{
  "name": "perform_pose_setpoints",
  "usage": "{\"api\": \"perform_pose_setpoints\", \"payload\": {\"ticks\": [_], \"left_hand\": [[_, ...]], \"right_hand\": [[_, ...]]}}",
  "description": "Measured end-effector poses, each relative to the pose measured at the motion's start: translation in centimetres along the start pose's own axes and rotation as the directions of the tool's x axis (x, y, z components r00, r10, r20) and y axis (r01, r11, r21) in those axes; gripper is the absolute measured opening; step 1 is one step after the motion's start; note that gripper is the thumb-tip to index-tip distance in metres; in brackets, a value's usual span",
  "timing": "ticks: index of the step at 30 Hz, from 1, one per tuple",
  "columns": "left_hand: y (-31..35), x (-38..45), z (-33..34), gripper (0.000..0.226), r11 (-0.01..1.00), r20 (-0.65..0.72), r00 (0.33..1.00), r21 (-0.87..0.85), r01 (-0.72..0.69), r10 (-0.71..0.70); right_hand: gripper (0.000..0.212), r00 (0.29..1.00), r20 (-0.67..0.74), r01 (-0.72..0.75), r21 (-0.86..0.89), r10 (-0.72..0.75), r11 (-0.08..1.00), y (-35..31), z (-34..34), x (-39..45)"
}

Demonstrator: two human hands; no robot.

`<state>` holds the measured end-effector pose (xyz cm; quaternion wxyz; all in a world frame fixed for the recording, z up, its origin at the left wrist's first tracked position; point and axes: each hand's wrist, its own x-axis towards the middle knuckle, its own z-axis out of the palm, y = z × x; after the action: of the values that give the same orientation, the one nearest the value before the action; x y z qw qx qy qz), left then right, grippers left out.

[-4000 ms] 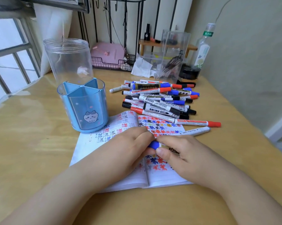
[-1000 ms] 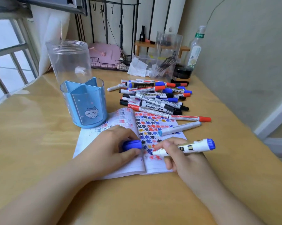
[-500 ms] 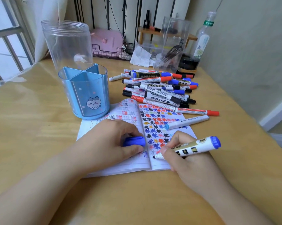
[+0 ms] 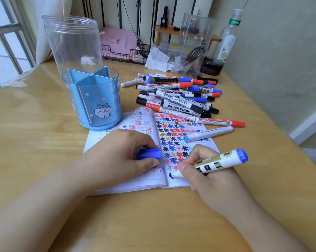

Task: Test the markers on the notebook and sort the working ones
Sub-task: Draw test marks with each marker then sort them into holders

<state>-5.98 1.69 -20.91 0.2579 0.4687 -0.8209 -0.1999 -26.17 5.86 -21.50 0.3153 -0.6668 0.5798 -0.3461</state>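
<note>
**Testing a blue marker: sorting not yet begun**

Item 1. Right hand (image 4: 208, 177): fingers curled round the blue marker (image 4: 217, 161), held uncapped and slanted, its tip touching the notebook (image 4: 128, 182) on the lower part of the right page, near the spine. A small dark blue mark sits at the tip; judged a working pen, though the stroke is only just begun.

Item 2. Left hand (image 4: 120, 155): resting on the notebook's left page, thumb and fingers clamped on the blue cap (image 4: 150, 154), pinning the page flat.

Item 3. Notebook: open on the table (image 4: 26, 142). Right page filled for most of its height with star-shaped test marks in black, red, blue and yellow; a few rows free at the bottom. Judged: many tests already made.

Item 4. Pale marker (image 4: 208, 134): lying alone across the notebook's right edge, light blue end on the page.

Item 5. Marker pile (image 4: 177, 95): beyond the notebook's far edge, a heap of red, blue and black pens, capped. Judged: the bulk remaining.

Item 6. Blue divided holder (image 4: 93, 100): touching the notebook's far left corner; no markers seen in its compartments.

Item 7. Clear jar (image 4: 71, 39): behind the holder; no pens seen inside.
</note>
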Motion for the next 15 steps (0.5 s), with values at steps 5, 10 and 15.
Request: {"api": "perform_pose_setpoints", "payload": {"ticks": [5,10,15], "left_hand": [[0.10,-0.12,-0.07,0.038,1.000,0.006,1.000,-0.013,0.022,-0.022],[0.16,-0.09,-0.11,0.039,1.000,0.012,1.000,-0.009,0.024,-0.024],[0.27,-0.06,-0.10,0.036,1.000,0.001,1.000,0.000,0.013,-0.013]], "right_hand": [[0.024,0.999,-0.045,-0.022,0.097,0.027,0.995,-0.35,0.06,-0.15],[0.024,0.999,-0.027,-0.022,0.105,0.025,0.994,-0.29,-0.17,-0.10],[0.024,0.999,0.021,-0.035,0.113,0.033,0.993,-0.55,-0.09,-0.10]]}}
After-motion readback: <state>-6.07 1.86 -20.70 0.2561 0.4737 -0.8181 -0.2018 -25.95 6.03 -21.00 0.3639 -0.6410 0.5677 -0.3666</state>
